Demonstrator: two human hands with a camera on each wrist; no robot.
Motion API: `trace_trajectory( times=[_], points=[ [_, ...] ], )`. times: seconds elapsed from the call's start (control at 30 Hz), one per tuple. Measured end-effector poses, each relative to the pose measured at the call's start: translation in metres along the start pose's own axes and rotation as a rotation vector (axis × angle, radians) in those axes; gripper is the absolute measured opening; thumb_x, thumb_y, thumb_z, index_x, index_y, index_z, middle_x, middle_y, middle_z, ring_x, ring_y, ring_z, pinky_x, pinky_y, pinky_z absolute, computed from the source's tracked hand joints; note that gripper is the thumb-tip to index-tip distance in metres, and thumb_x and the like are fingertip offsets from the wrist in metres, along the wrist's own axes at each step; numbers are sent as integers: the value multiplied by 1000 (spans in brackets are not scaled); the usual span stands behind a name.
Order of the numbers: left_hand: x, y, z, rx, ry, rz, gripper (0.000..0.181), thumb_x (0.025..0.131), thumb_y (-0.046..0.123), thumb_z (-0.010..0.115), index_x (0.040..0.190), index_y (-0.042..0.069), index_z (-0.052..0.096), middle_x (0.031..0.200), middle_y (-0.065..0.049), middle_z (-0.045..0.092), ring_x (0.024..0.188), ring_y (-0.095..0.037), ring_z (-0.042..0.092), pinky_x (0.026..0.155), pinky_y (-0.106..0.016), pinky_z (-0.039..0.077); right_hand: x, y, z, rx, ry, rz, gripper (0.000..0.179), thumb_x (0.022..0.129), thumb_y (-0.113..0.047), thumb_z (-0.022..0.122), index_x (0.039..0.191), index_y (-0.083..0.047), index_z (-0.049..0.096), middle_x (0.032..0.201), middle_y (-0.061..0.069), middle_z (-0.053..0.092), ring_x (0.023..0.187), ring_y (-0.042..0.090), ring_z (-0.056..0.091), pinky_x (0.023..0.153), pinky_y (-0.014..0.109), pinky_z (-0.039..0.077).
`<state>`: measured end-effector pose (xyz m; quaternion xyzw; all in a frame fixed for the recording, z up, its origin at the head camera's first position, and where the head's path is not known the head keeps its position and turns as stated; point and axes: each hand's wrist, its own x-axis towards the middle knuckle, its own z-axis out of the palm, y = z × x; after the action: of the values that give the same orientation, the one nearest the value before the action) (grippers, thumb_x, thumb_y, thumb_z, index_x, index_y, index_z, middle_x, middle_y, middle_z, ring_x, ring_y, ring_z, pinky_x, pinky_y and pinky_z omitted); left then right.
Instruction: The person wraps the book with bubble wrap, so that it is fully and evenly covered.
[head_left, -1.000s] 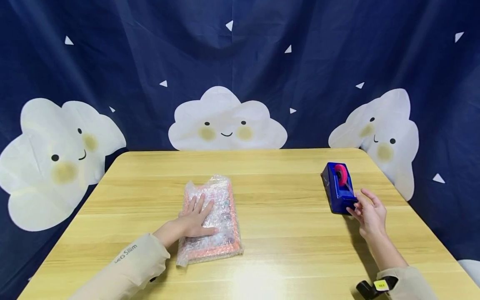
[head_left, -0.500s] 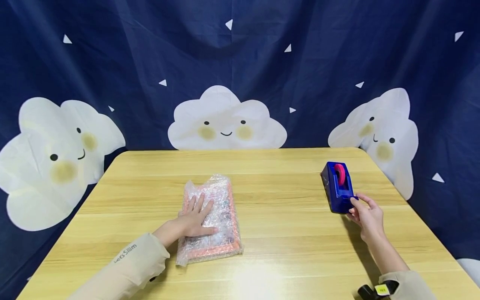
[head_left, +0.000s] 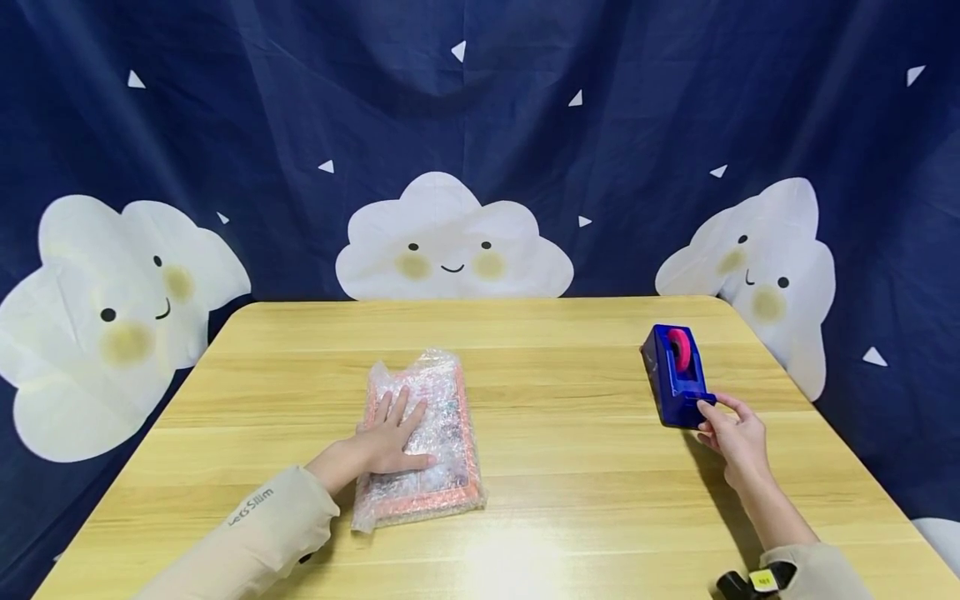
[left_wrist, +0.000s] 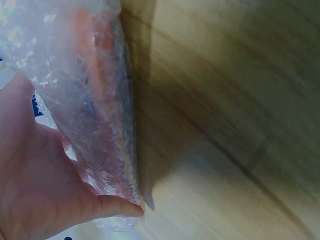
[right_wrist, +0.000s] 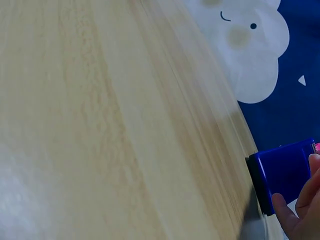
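Note:
A flat, orange-bordered item in clear bubble wrap (head_left: 442, 450) lies left of the table's middle. My left hand (head_left: 390, 442) rests on top of it, palm down with fingers spread. In the left wrist view, the thumb of that hand (left_wrist: 45, 185) reaches the edge of the wrap. A blue tape dispenser (head_left: 678, 379) with a pink-cored roll (head_left: 681, 350) stands at the right. At its near, cutter end, my right hand (head_left: 738, 442) pinches the tape between thumb and forefinger; the fingertips hide the tape's end.
The light wood table (head_left: 555, 467) has a rounded far edge. Behind it hangs a dark blue curtain (head_left: 637, 125) printed with smiling clouds and white triangles. A black wrist camera (head_left: 738, 583) sits at the right sleeve.
The right thumb and fingers have closed together at the dispenser's cutter end, the hand shifting slightly left. The left hand, wrapped item and dispenser keep their places.

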<state>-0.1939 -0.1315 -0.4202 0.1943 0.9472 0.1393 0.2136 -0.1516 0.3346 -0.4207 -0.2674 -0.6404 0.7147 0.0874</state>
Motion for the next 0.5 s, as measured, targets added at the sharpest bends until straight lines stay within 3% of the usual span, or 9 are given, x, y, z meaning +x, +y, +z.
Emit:
trace_trajectory(
  times=[0.27,0.5],
  points=[
    [0,-1,0,0,-2,-4,91,82,58,54,147,11,12,150,-20,-10,135,-43,-10,94,-74,14,9,11,3,-42,50,-120,19,83,-15,64,93,-23,50,49,-11,53,44,-1,50,48,16,49],
    [0,0,0,1,-5,-6,91,82,59,53,147,12,11,150,-20,-10,135,-42,-9,95,-73,13,7,5,6,-118,86,-95,18,85,-13,58,96,-17,44,51,-10,52,44,1,47,48,16,46]
  ],
)
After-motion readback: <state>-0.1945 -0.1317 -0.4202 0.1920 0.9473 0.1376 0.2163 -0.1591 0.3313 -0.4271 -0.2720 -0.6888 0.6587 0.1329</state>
